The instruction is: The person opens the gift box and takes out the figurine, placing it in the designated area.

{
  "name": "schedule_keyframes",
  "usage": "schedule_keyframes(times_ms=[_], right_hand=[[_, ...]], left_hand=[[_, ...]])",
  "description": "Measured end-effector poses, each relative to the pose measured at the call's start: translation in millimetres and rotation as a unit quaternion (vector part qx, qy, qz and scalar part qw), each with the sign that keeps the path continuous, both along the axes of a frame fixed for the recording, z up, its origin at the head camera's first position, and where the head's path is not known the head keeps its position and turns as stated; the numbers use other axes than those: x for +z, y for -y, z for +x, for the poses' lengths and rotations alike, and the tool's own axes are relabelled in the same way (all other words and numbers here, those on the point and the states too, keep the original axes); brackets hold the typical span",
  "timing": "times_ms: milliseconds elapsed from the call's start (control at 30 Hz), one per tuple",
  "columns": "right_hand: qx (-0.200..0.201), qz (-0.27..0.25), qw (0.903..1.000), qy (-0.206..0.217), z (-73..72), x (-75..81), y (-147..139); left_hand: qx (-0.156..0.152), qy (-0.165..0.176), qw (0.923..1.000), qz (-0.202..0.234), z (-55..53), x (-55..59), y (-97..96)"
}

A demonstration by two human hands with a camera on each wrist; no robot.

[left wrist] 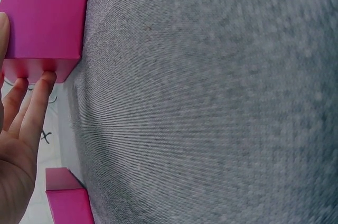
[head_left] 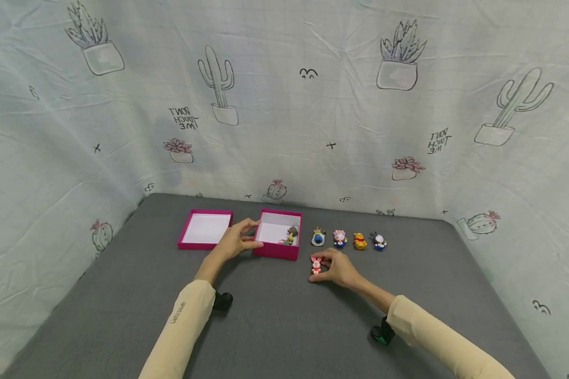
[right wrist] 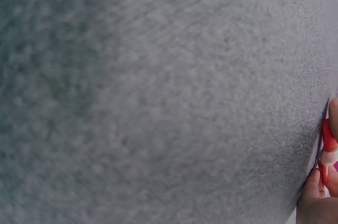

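Observation:
An open magenta box [head_left: 277,251] with a white inside stands on the grey table, a few small figurines [head_left: 290,236] lying in its right part. My left hand [head_left: 234,240] rests against the box's left side. In the left wrist view its fingertips touch the magenta wall [left wrist: 45,18], the fingers fairly straight. To the right of the box, my right hand [head_left: 340,268] pinches a pink rabbit figurine [head_left: 316,266] between thumb and fingers, low at the table. Only part of the red and white figurine [right wrist: 328,145] shows at the right wrist view's edge.
Behind my right hand stand a blue and white figurine [head_left: 318,237], a pink-headed one [head_left: 340,238], a yellow bear [head_left: 359,241] and a black and white one [head_left: 379,241]. The magenta lid [head_left: 206,246] lies left of the box. A printed cloth [head_left: 284,105] hangs behind.

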State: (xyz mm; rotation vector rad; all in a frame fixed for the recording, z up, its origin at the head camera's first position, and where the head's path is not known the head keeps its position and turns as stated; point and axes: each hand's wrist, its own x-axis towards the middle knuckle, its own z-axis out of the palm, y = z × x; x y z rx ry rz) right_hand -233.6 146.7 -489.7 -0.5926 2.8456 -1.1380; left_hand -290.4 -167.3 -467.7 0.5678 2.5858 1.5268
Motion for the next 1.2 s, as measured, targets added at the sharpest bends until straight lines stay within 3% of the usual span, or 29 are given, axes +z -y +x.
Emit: schedule_keyframes(times_ms=[667,1200], right_hand=[[-0.001,-0.001,0.9999,0.015,-0.2,-0.4,-1.8],[0.003,-0.062,0.9978,0.022,0.8,0.5,-6.0]], left_hand=[[-0.003,0.002,1.0,0.008,0.2,-3.4,-1.0],[-0.002,0.011,0.9998,0.019,-2.4,-0.3,-1.3]])
